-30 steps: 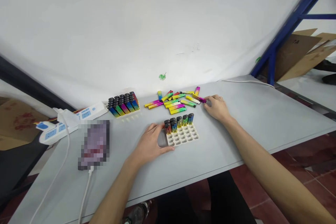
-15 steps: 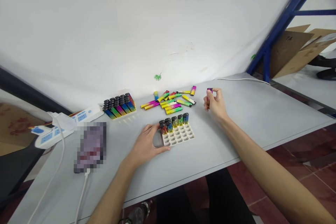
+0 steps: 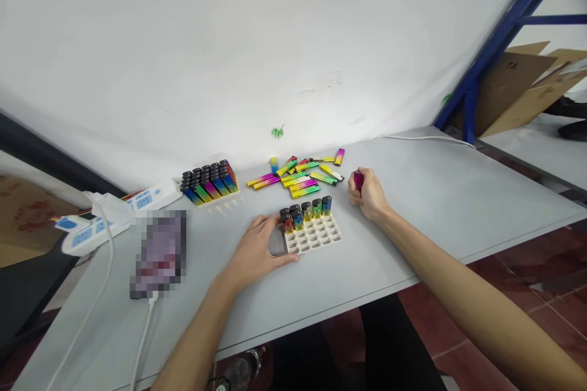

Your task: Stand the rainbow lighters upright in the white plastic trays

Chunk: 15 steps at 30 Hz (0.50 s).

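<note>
A white tray with rows of slots lies on the table, several lighters upright in its back rows and bare slots in front. My left hand grips the tray's left side, thumb at the near corner and fingers at the far one. To the right of the tray, my right hand is closed around a magenta lighter; its lower part is hidden in the fingers. Behind the tray, several shiny multicoloured lighters lie in a loose heap.
At the back left stands a second tray packed with upright black-topped lighters. A white power strip and a blurred-out phone-like object with a white cable occupy the left. A blue metal frame rises at the right.
My right hand has moved slightly left and down toward the tray with the lighter, its fingers curled more tightly. My left hand stays on the tray. The view has shifted slightly.
</note>
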Each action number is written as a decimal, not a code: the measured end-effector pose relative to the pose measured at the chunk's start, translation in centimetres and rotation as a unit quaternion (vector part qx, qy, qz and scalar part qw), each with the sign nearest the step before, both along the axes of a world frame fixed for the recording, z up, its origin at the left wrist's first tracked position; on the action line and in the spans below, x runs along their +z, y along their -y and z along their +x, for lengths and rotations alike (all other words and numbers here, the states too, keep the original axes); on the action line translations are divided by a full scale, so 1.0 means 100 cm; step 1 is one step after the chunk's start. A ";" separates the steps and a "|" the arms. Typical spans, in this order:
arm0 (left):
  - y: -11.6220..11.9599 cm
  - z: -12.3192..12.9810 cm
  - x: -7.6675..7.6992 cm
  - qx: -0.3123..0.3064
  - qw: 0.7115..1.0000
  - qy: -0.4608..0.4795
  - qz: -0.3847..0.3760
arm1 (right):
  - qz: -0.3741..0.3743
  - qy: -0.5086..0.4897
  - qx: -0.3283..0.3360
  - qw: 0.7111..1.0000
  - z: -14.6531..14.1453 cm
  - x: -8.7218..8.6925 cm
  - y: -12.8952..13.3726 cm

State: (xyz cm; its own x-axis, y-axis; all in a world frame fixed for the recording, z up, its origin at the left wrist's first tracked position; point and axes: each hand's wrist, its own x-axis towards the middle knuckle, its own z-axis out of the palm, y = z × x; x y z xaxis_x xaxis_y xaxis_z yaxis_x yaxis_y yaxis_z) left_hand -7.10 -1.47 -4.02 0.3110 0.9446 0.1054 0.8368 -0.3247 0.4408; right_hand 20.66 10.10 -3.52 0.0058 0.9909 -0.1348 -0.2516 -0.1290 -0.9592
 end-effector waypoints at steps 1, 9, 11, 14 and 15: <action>0.000 0.000 0.000 0.001 1.000 0.000 0.000 | 0.001 0.000 -0.003 1.000 0.000 0.000 0.000; 0.001 0.002 0.002 0.004 1.000 0.002 -0.006 | 0.010 0.006 -0.015 1.000 -0.001 -0.003 0.000; 0.001 0.002 0.003 0.007 1.000 -0.003 -0.009 | 0.012 0.011 -0.010 1.000 -0.002 -0.003 0.000; 0.001 0.001 0.003 0.008 1.000 -0.003 -0.011 | 0.009 0.016 -0.004 1.000 -0.002 -0.003 0.000; 0.001 0.001 0.002 0.007 1.000 -0.001 -0.010 | 0.010 0.017 -0.006 1.000 -0.002 -0.003 0.000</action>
State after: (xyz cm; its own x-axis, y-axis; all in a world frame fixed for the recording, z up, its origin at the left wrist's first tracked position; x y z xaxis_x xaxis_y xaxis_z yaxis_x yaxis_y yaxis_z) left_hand -6.99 -1.56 -3.78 0.2979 0.9508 0.0849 0.8424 -0.3037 0.4452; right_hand 20.44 10.13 -3.81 0.0218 0.9931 -0.1152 -0.2199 -0.1077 -0.9696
